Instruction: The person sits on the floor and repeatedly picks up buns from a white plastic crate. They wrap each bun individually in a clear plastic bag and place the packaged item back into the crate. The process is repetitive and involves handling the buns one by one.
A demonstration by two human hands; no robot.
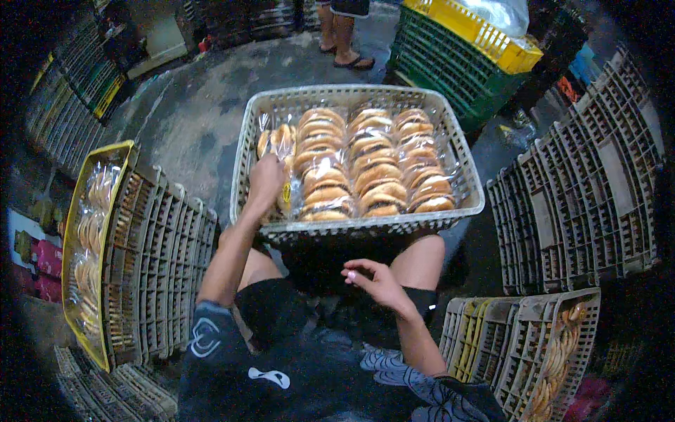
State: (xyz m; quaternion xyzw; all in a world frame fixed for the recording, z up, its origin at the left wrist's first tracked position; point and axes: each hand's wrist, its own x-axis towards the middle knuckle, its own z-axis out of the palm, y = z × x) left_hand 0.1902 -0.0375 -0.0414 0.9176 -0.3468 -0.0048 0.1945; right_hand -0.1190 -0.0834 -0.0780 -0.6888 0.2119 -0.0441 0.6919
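Observation:
In front of my knees stands a pale plastic crate (358,228) with slotted walls. Rows of filled round buns (377,163) in clear plastic wrap fill its middle and right side. Along its left wall is a wrapped pack of buns (282,140), partly covered by my left hand (266,179). That hand reaches down onto the pack; its fingertips are hidden, so whether it grips the wrap is unclear. My right hand (374,285) hovers over my lap, fingers loosely bent and apart. A small pinkish spot shows at its thumb, too blurred to name.
At left, a yellow-rimmed crate (118,153) of wrapped buns tops a crate stack (158,264). Another stack with buns (559,343) stands lower right, beyond it more stacked crates (575,195). Ahead are a green crate (448,58) under a yellow one (474,31) and a person's sandalled feet (353,59).

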